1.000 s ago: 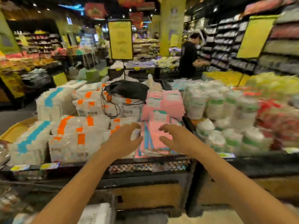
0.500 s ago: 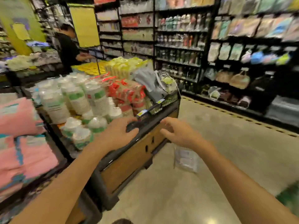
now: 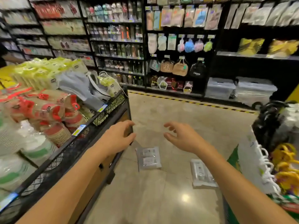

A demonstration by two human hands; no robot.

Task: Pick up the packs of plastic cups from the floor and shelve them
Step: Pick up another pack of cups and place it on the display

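Two clear packs of plastic cups lie flat on the beige floor: one pack [image 3: 148,157] just beyond the display table's corner, the other pack [image 3: 201,172] further right, partly hidden by my right forearm. My left hand [image 3: 119,137] hovers in front of the table's corner with relaxed, slightly curled fingers and holds nothing. My right hand [image 3: 182,136] is stretched out over the floor, fingers spread and empty. Both hands are above the packs and apart from them.
A display table [image 3: 111,109] with a black mesh rim stands on the left, piled with cup packs in red, green and yellow wrap. Black wall shelves [image 3: 145,46] with hanging goods line the back. A stand with bags and yellow items [image 3: 275,159] crowds the right.
My view has swung right, from the stacked goods on the table to the aisle floor. The two packs on the floor have come into sight. Both hands stay out in front, empty.
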